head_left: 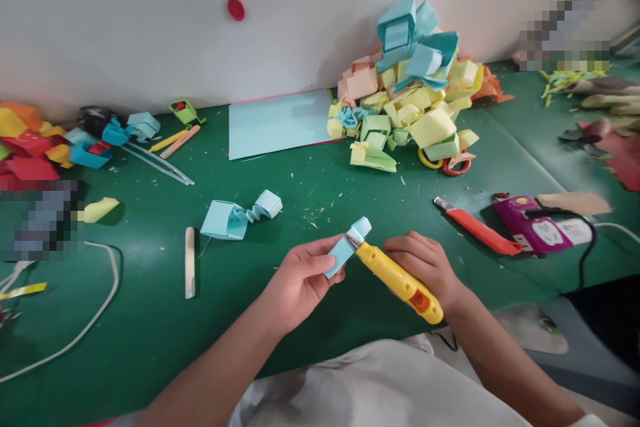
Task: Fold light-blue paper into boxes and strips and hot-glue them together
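My left hand pinches a narrow folded strip of light blue paper between thumb and fingers. My right hand is closed around a yellow tool. The metal tip of the tool touches the blue strip near its upper end, where a small folded piece sticks out. Beyond my left hand, a light blue folded paper piece with a pleated strip and a small cube lies on the green table.
A pile of folded papers stands against the wall beside a blue sheet. A red cutter and a purple box lie right. Left are a pale stick, a white cable and colourful paper pieces.
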`<state>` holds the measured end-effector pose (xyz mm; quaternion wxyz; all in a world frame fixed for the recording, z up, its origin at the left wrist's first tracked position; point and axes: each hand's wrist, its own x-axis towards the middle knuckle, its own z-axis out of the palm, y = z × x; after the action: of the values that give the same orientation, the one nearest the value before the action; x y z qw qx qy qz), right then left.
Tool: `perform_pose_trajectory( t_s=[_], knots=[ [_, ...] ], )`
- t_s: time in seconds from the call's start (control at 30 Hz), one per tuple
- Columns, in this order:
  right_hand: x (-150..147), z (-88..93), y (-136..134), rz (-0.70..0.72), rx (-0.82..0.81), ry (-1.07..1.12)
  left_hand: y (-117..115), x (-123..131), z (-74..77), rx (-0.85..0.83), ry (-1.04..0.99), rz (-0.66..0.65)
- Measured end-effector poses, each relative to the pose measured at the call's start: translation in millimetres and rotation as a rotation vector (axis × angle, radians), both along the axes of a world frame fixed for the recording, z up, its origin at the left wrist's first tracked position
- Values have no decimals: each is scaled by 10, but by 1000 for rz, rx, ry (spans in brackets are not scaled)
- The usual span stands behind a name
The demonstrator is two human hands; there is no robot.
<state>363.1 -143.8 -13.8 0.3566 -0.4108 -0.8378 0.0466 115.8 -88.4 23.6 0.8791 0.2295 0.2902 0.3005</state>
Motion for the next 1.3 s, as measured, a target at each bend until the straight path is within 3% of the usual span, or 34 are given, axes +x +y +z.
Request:
perform_pose_trajectory(
  t_s=[0.5,0.8,1.17,1.3],
  knots=[
    [39,158,-58,-208,142,-238,-23,-14,-4,-81,-52,-5],
    [32,167,-89,-389,247,-301,-32,-9,-20,-237,-84,56],
    [184,178,-45,-310,232,-432,-61,21,8,-286,-115,108],
    [183,303,20,-334,409,-592,-52,19,23,-269,-125,111]
  ],
)
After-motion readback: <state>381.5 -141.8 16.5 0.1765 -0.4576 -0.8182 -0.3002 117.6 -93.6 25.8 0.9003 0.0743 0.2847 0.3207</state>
